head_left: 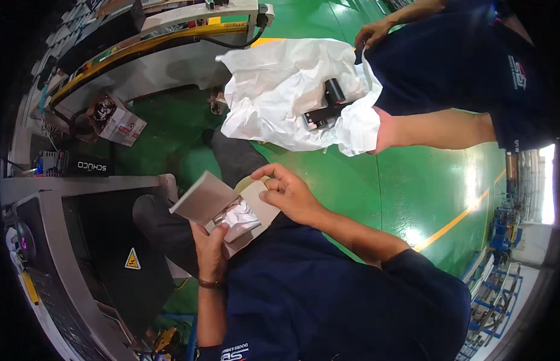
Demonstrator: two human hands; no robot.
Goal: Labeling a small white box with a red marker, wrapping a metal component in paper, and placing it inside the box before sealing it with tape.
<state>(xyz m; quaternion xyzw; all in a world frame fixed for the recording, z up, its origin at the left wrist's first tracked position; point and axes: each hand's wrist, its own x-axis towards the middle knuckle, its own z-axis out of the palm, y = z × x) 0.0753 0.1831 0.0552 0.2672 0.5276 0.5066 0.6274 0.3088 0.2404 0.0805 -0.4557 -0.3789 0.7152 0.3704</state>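
Observation:
An opened small cardboard box [199,197] rests over my lap, its lid raised on the left side. Inside lies a bundle of crumpled white wrapping [239,221]; what it covers is hidden. My left hand [209,245] grips the box from its near left side, thumb over the edge beside the wrapping. At the box's right side, my right hand [290,191] has its fingers curled and closed on the flap [261,203]. Just beyond, a co-worker's hand [383,129] holds a large white sheet of wrapping [271,90] carrying a black metal-and-plastic part [328,108].
The co-worker, in a dark shirt, stands at the far right, another hand [371,33] by the sheet. A grey machine frame [105,188] with a dark panel runs along my left. An open carton [120,123] sits on the green floor [412,186]. Blue racks [494,289] stand at right.

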